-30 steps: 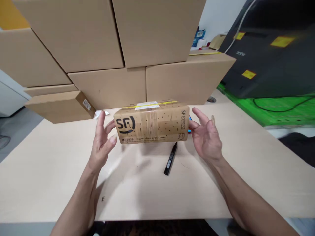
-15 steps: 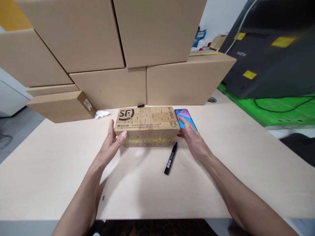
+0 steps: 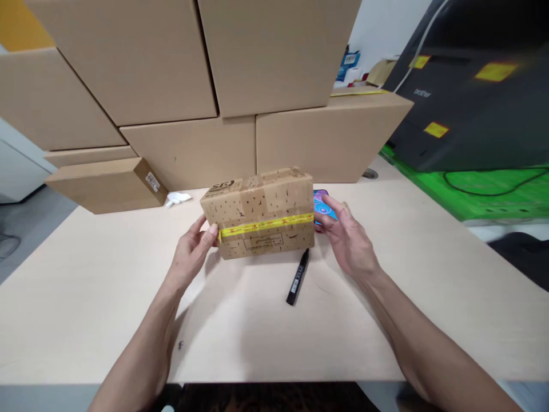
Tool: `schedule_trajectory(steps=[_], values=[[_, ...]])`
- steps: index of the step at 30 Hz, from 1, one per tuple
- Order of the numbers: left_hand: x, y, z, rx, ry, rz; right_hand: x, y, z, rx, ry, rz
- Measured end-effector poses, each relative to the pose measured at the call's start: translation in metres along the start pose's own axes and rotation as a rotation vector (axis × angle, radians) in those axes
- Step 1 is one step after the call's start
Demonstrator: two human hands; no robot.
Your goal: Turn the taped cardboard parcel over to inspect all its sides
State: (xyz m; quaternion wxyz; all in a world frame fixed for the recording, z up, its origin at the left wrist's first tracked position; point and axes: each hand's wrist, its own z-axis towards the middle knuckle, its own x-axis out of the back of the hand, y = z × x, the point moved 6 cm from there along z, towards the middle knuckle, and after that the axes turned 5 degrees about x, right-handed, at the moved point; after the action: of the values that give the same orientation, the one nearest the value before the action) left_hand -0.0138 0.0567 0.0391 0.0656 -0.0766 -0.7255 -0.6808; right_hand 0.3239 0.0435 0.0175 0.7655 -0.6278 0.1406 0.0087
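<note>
A brown cardboard box (image 3: 274, 200) with dark speckles and a yellow tape strip is tilted, its taped long side turned up toward me. My left hand (image 3: 193, 249) grips its left end, thumb on the near face by the tape and fingers behind. At the other end, fingers of my right hand (image 3: 349, 237) press against the box's side. Partly covered by that hand, a phone (image 3: 322, 203) with a lit pink and blue screen lies on the table. A black marker pen (image 3: 297, 279) lies just in front of the box, tip pointing toward it.
Large cartons (image 3: 283, 57) are stacked along the table's back edge. A flatter carton (image 3: 103, 186) lies at the left, beside a crumpled white tissue (image 3: 177, 198). To the right, a dark brother machine (image 3: 463, 109) stands on a green surface (image 3: 480, 197).
The cardboard box has tipped backward, showing more of its taped side, and its right end has risen. My right hand has shifted slightly right and lower. The marker pen has stayed put.
</note>
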Motion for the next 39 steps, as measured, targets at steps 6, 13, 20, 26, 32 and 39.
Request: schedule_trajectory(steps=[6,13,20,26,32,39], values=[[0.006,-0.009,0.007,0.009,0.113,-0.045,-0.004,0.012,0.002,-0.081,-0.014,0.099],[-0.006,-0.008,0.001,-0.05,-0.056,0.032,-0.003,0.008,0.0,-0.104,-0.019,0.064],[-0.004,0.011,-0.009,-0.284,-0.166,-0.289,-0.004,0.019,0.004,-0.257,-0.063,0.108],[-0.017,0.026,-0.029,-0.476,-0.17,-0.246,-0.026,0.038,-0.006,-0.38,-0.21,0.158],[-0.038,0.007,-0.022,-0.343,-0.098,-0.16,-0.037,0.051,-0.027,-0.377,-0.349,-0.094],[-0.066,-0.009,-0.027,-0.195,-0.391,-0.021,-0.043,0.021,-0.031,-0.07,-0.437,-0.221]])
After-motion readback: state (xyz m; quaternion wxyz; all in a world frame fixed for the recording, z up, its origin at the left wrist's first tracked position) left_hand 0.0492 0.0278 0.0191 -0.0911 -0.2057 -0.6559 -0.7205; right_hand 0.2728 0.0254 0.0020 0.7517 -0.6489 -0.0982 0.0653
